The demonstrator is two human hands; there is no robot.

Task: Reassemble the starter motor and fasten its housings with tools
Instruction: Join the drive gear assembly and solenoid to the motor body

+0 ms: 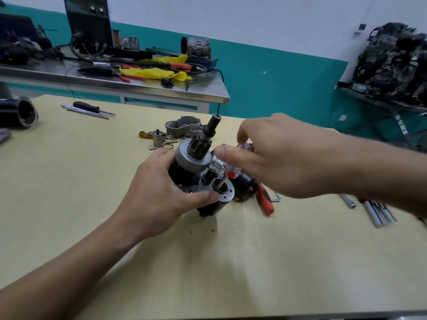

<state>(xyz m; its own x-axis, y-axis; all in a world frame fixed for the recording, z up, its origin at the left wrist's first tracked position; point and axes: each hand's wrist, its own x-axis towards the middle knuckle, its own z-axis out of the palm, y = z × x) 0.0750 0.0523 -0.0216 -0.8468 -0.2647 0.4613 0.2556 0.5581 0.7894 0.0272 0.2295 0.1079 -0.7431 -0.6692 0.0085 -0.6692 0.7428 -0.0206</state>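
The starter motor body (191, 162) stands upright on the yellow table (231, 262), its geared shaft (211, 125) pointing up. My left hand (166, 192) grips the black housing from the left, thumb on the metal flange by an open round bore (223, 189). My right hand (265, 155) holds a screwdriver with a clear handle (223, 165); its metal shank (222, 181) points down into the bore. A grey cast end housing (182, 125) lies behind the motor.
Small loose parts, a spring ring and a plunger (159, 137) lie behind the motor. A red-handled tool (265, 202) and a black part (245, 185) lie right of it. Sockets and bars (379, 211) sit far right, a black screwdriver (90, 107) and a black cylinder (18, 114) left.
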